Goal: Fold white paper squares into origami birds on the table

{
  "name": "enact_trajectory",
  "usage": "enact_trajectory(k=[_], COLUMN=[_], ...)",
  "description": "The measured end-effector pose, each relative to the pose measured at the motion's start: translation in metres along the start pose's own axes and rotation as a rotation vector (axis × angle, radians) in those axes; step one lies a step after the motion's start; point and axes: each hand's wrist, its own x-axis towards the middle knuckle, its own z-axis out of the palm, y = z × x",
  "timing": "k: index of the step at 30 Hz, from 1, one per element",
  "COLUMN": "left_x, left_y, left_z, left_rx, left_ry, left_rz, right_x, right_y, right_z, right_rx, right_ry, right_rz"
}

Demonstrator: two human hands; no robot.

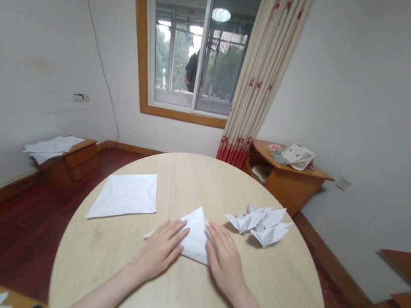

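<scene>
A folded white paper [195, 232], pointed at its far end, lies on the round wooden table [182, 290] in front of me. My left hand [161, 250] rests flat on its left part with fingers stretched out. My right hand [225, 262] lies flat on its right part, fingers together and extended. Both hands press the paper against the tabletop; neither grips it.
A stack of flat white sheets [126, 195] lies to the left on the table. Several folded paper figures [262, 223] sit to the right. A low cabinet with papers [66, 154] stands left, a corner shelf [286, 175] right, a window [197, 44] behind.
</scene>
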Motion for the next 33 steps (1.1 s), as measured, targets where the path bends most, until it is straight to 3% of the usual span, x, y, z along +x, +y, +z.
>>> enact_trajectory(k=[4, 9, 15, 26, 33], left_x=[-0.001, -0.003, -0.002, -0.004, -0.005], left_y=[0.000, 0.001, 0.005, 0.004, 0.004], left_z=[0.009, 0.019, 0.017, 0.026, 0.029], left_rx=[0.017, 0.051, 0.081, 0.156, 0.167], left_ry=[-0.019, -0.040, -0.070, -0.074, -0.057], left_rz=[-0.012, -0.014, -0.004, -0.015, -0.027], right_x=[-0.005, -0.012, -0.009, -0.008, -0.010], right_y=[-0.009, -0.012, -0.016, -0.019, -0.015], right_z=[0.014, 0.030, 0.026, 0.028, 0.029], right_rx=[-0.032, -0.077, -0.056, -0.090, -0.138], right_ry=[-0.072, -0.190, -0.371, -0.559, -0.569], right_rz=[-0.074, -0.068, 0.038, 0.140, 0.214])
